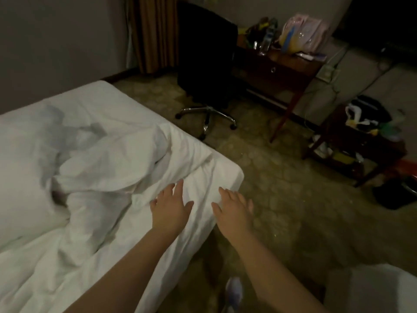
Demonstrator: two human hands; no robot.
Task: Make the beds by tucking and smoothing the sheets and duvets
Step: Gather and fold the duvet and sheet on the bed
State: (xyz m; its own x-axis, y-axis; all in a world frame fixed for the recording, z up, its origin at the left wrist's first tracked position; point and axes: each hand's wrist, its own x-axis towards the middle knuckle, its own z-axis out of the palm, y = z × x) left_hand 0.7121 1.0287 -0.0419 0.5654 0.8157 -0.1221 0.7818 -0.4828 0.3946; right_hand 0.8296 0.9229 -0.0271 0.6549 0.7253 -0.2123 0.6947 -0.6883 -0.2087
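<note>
A bed with a white sheet (216,175) fills the left half of the view, its foot corner pointing right. A crumpled white duvet (101,168) lies bunched in the middle of the mattress, folded back from the corner. My left hand (170,207) lies flat with spread fingers on the sheet just below the duvet's edge. My right hand (233,207) is open, fingers straight, at the mattress's side edge near the corner. A corner of a second white bed (372,290) shows at the bottom right.
A black office chair (205,64) on a chrome base stands beyond the bed's foot. A wooden desk (282,71) with bottles and bags is at the back right, and a low cluttered table (361,143) stands to the right. Patterned carpet (282,188) lies between.
</note>
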